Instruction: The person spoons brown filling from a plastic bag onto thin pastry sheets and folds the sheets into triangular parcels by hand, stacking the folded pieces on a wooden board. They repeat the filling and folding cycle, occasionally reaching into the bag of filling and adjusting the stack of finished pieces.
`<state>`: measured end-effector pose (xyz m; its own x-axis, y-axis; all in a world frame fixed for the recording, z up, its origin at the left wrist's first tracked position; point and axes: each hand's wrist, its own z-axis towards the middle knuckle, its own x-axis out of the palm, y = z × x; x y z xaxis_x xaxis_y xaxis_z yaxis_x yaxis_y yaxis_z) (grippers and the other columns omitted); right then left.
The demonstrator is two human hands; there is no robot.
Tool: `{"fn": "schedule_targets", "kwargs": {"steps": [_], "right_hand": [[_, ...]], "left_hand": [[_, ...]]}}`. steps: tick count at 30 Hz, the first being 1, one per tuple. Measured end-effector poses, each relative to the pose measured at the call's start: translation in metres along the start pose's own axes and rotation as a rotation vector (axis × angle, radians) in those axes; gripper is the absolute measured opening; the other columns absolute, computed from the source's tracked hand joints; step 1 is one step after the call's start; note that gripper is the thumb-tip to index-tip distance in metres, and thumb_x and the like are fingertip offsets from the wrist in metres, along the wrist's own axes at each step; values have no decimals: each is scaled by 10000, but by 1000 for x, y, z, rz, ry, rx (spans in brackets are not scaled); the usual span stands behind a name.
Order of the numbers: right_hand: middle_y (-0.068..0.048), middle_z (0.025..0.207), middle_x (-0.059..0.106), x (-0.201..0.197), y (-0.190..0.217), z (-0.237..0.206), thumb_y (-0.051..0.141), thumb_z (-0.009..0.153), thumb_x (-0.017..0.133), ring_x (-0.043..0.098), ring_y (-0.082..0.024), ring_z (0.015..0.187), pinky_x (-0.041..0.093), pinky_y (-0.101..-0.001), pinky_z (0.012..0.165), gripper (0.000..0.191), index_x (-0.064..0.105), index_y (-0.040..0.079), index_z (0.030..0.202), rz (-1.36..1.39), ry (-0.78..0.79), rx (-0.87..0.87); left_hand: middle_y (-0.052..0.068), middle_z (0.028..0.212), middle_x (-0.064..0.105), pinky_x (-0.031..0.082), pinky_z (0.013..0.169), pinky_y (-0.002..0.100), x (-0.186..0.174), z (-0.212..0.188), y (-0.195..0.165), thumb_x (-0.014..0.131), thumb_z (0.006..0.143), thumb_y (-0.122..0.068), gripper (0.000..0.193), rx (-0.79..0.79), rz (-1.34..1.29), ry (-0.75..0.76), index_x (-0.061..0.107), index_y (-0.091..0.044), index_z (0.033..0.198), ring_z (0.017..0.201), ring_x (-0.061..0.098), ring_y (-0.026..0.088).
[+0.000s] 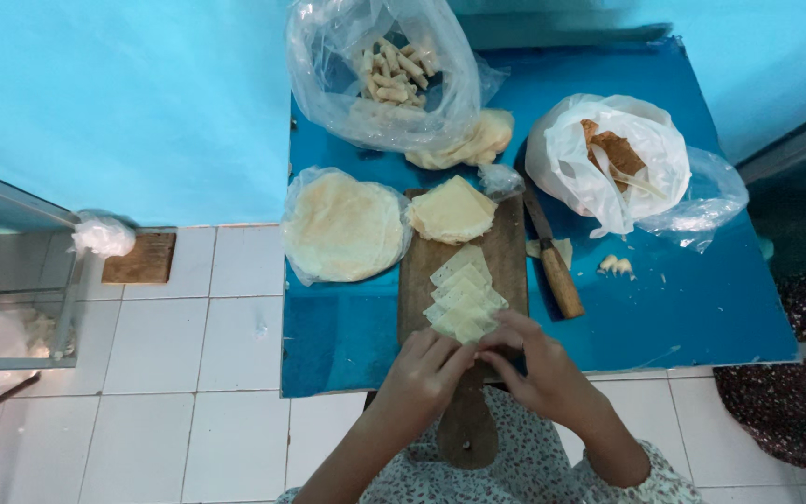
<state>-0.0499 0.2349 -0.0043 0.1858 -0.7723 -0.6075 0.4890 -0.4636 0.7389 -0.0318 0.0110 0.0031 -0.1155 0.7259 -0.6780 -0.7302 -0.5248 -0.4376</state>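
A blue worktop point(683, 308) stands over a white tiled floor point(188, 373), against a pale blue wall point(123, 103). At its far edge a large clear plastic bag point(328, 84) holds small rolled pastry sticks point(394, 70), and to the right a white plastic bag point(571, 177) lies open on brown, crisp-looking pieces point(618, 149). Left of centre a round stack of pale flat wrappers point(342, 227) sits in clear plastic, touching the long wooden cutting board point(510, 252) that runs toward the person, its handle hanging over the near edge. On the far end of the board rests a pile of squarish cut wrappers point(451, 210); nearer, a row of overlapping wrapper squares point(464, 294) lies along the board's middle. A knife with a wooden handle point(552, 261) lies just beside the board on its right, with a few small rolled bits point(616, 266) near it. The left hand point(426, 373) and right hand point(538, 369) meet at the near end of the row, their fingers point(492, 338) drawn together and pinching the nearest wrapper square. Both forearms reach from floral sleeves point(515, 467).
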Motion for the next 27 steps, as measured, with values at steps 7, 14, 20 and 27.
{"fn": "schedule_targets", "kwargs": {"steps": [7,14,20,27], "right_hand": [[-98,947,774,-7,7,15,-28,815,766,798,-232,869,616,-341,758,716,357,53,1397,78,27,136],[-130,1097,688,-5,4,13,30,763,803,663,-326,1036,500,-444,892,421,601,111,1124,-268,-121,-175],[-44,924,649,-12,8,15,123,777,844,630,-239,860,398,-427,819,422,626,136,1138,-362,-80,-304],[10,912,745,-16,11,22,51,806,805,687,-190,890,375,-453,893,572,518,101,1299,-226,-9,-174]], "left_hand": [[114,928,614,453,783,454,5,10,-3,715,836,-32,93,-217,-134,-46,682,-45,922,899,570,337],[147,899,607,486,770,476,7,21,-1,701,829,-3,60,-453,-240,6,659,-33,860,916,587,370],[110,863,626,483,718,476,5,28,-2,757,812,-79,93,-495,-161,31,666,-61,814,866,601,362],[60,966,635,429,763,436,2,24,-1,733,829,-114,136,-120,79,-43,694,-84,956,916,576,289]]}}
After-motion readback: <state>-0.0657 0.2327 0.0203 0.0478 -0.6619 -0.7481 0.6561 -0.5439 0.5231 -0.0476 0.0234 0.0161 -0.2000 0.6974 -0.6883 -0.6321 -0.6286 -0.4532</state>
